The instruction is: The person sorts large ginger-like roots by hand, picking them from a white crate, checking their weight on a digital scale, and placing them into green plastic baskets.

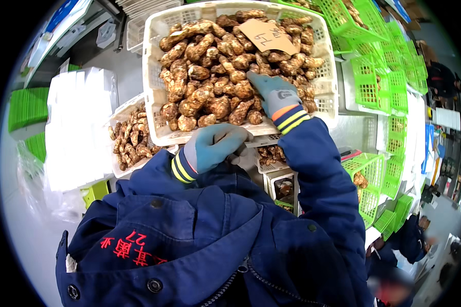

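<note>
A large white plastic crate point(150, 76) full of brown, soil-flecked mushrooms point(199, 73) is before me. A piece of cardboard point(268, 37) with handwriting lies on the mushrooms at the upper right. My right hand point(274, 90), in a grey and teal glove, reaches over the crate's right part, its fingertips among the mushrooms; whether it grips one is hidden. My left hand point(219, 146), gloved alike, is at the crate's near edge with its fingers curled; I cannot tell whether anything is inside them.
Left of the crate are a smaller white basket of mushrooms point(132, 144) and stacked white foam boxes point(77, 126). Another basket of mushrooms point(271, 157) sits below the crate's near edge. Green plastic baskets point(368, 82) line the right side. People in dark clothes point(407, 238) are at the far right.
</note>
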Demonstrator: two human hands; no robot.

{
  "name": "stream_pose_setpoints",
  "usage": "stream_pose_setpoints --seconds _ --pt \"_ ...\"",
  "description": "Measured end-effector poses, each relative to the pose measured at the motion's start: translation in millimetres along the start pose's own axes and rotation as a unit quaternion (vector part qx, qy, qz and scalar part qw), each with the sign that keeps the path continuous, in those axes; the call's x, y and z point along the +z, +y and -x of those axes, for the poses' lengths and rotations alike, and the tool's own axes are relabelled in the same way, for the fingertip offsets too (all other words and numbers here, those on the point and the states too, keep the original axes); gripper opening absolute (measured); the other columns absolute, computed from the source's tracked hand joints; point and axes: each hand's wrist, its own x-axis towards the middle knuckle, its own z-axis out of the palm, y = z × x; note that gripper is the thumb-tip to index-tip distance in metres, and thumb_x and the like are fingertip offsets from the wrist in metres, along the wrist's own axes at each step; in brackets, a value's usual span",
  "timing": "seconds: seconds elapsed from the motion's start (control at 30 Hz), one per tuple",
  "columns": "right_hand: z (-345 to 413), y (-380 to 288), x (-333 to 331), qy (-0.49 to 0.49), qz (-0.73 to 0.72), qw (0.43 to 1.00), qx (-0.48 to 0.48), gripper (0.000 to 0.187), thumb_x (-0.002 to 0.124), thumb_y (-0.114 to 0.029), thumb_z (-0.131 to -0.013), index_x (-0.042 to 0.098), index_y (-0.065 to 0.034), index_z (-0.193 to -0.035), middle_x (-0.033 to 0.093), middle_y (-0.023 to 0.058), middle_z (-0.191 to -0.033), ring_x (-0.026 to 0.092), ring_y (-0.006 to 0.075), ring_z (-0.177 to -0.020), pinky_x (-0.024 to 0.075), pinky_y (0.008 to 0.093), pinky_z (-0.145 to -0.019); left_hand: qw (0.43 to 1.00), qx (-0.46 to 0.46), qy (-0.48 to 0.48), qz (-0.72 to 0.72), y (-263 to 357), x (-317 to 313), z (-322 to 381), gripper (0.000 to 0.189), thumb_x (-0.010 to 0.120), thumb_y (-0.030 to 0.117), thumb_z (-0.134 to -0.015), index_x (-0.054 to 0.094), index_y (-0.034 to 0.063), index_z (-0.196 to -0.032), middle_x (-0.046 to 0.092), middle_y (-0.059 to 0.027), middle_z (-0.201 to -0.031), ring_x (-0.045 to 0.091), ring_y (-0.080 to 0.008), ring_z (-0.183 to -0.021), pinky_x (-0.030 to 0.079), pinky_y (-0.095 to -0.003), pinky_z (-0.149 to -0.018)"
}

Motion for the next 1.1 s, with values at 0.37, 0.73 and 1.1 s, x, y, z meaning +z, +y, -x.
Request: stream_pose_setpoints --seconds 0.37,0.73,1.1 --pt "9 41 -4 0.062 -0.403 0.913 -0.018 0.062 0.067 -0.014 -0.075 0.046 -0.0064 -0.133 0.066 0.0127 -0.099 0.064 0.0249 -0.088 0.0506 0.0345 -0.076 0.987 0.048 0.096 0.117 -2 -16 4 0.036 0.058 0.028 -0.095 0.061 -0.0012 -0.116 0.064 -0.0046 -0.09 0.061 -0.0077 -0.073 0.05 -0.0196 -0.064" --pt "55 16 8 0.012 -0.912 0.409 0.023 0.028 0.053 -0.016 -0.096 0.053 0.008 -0.112 0.062 0.0134 -0.1 0.062 0.0208 -0.089 0.0532 0.0348 -0.078 0.989 0.063 0.078 0.109 20 -2 -18 0.037 0.051 0.028 -0.097 0.058 0.0 -0.121 0.066 -0.0077 -0.095 0.064 -0.0131 -0.078 0.051 -0.0255 -0.07" --pt "58 -24 -29 0.064 -0.668 0.734 0.099 0.051 0.066 -0.016 -0.087 0.048 0.0092 -0.128 0.065 0.0137 -0.106 0.063 0.0153 -0.091 0.0498 0.0264 -0.08 0.961 0.25 -0.021 0.113 -7 -5 -66 0.049 0.053 0.023 -0.097 0.037 0.005 -0.139 0.057 -0.0128 -0.119 0.06 -0.0221 -0.101 0.051 -0.0351 -0.09"
